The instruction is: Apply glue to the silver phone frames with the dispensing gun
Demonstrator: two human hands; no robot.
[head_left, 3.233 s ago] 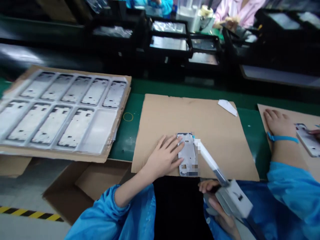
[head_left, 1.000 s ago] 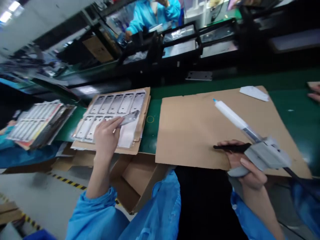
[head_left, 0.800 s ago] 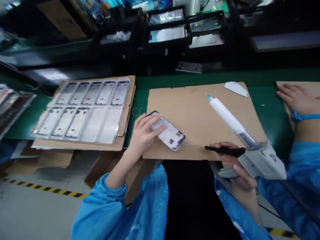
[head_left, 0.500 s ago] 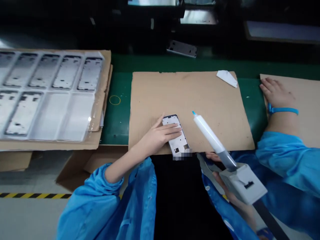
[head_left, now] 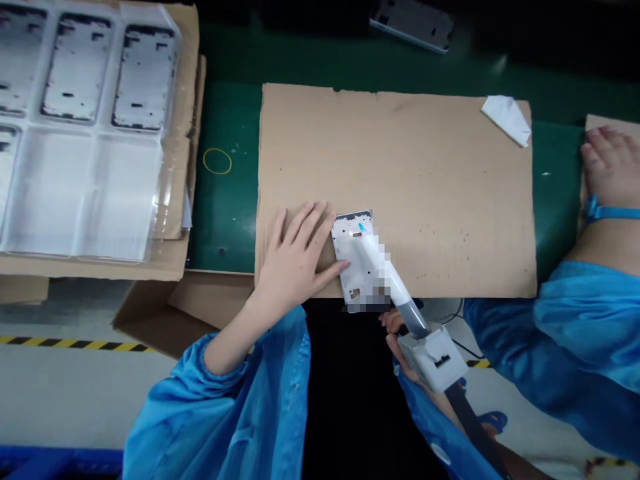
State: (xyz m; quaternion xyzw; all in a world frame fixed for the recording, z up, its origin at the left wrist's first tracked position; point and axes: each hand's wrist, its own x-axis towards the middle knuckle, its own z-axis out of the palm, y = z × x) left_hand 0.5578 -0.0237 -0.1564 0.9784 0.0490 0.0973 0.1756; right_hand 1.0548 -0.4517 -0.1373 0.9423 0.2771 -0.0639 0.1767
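Observation:
A silver phone frame (head_left: 351,257) lies slightly tilted on a cardboard sheet (head_left: 450,200), at its front edge. My left hand (head_left: 295,263) rests flat to the left of it with fingers spread, and the thumb tip reaches over the frame's left edge. From the lower right, my right hand (head_left: 400,343) grips a glue gun (head_left: 435,360) with a white tube and a blue nozzle. The nozzle sits over the upper part of the frame; whether it touches, I cannot tell. The gun's body hides much of my right hand, and a blurred patch covers part of the frame.
On the left, a clear plastic tray (head_left: 95,133) on cardboard holds several phone frames. Another frame (head_left: 413,25) lies at the back of the green table (head_left: 225,220). A white paper scrap (head_left: 506,119) is on the sheet's corner. At right is a co-worker's hand (head_left: 613,163).
My left hand has slid left off the phone frame's face and spread its fingers. The glue gun's nozzle has come left over the frame. The view has moved closer and tilted down.

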